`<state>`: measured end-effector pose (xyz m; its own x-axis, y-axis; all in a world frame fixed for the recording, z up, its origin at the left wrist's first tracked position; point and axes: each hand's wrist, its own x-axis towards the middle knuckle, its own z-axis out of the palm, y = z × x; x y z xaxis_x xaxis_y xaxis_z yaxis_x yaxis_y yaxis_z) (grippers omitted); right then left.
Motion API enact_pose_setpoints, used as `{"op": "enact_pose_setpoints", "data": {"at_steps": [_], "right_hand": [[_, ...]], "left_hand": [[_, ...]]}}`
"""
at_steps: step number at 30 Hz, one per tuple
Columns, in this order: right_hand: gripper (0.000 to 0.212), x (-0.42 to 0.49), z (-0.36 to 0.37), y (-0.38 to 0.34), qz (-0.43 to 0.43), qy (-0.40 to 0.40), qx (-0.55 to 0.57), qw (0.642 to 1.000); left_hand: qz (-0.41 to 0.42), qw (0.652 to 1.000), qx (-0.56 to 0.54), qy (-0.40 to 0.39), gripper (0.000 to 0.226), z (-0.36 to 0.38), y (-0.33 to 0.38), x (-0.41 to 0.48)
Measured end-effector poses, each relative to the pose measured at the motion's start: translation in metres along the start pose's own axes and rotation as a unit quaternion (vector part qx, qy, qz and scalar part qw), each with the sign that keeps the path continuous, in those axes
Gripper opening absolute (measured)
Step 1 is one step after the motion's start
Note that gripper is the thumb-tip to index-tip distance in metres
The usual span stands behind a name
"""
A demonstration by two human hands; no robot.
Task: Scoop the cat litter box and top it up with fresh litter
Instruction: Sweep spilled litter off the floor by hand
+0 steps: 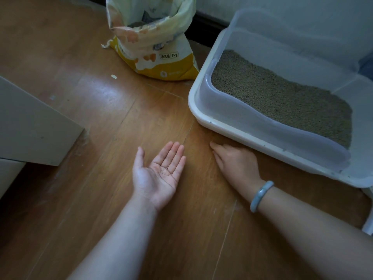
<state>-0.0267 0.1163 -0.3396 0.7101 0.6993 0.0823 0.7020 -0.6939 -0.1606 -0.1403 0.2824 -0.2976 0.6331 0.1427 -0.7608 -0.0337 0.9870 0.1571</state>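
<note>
A white litter box [203,116] with a translucent raised rim stands on the wooden floor at the right, filled with grey-brown litter [282,96]. An opened yellow and white litter bag [161,57] marked 5kg stands upright behind it to the left. My left hand [159,176] is held palm up over the floor, fingers straight, with a few litter grains on the palm. My right hand [236,162], a pale bracelet on its wrist, lies palm down on the floor just in front of the box's near edge, fingers extended.
A pale cabinet or furniture corner [36,122] juts in from the left. A dark skirting board [207,27] runs along the wall behind the bag. A small scrap [114,76] lies on the floor near the bag.
</note>
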Motion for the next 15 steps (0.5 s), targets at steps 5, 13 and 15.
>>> {"op": "enact_pose_setpoints", "data": {"at_steps": [5,13,15], "right_hand": [[0.031,0.004,0.001,0.004,0.012,-0.009,0.030,0.999],[0.028,0.010,0.003,0.005,-0.026,-0.033,0.006,0.999],[0.029,0.013,0.000,0.000,-0.008,-0.059,-0.001,0.998]], "left_hand": [[-0.005,1.000,0.003,-0.001,0.071,0.001,-0.003,0.000],[-0.013,1.000,0.018,-0.019,0.073,0.004,-0.005,-0.001],[-0.015,0.999,0.021,-0.023,0.073,0.004,-0.005,-0.002]]}}
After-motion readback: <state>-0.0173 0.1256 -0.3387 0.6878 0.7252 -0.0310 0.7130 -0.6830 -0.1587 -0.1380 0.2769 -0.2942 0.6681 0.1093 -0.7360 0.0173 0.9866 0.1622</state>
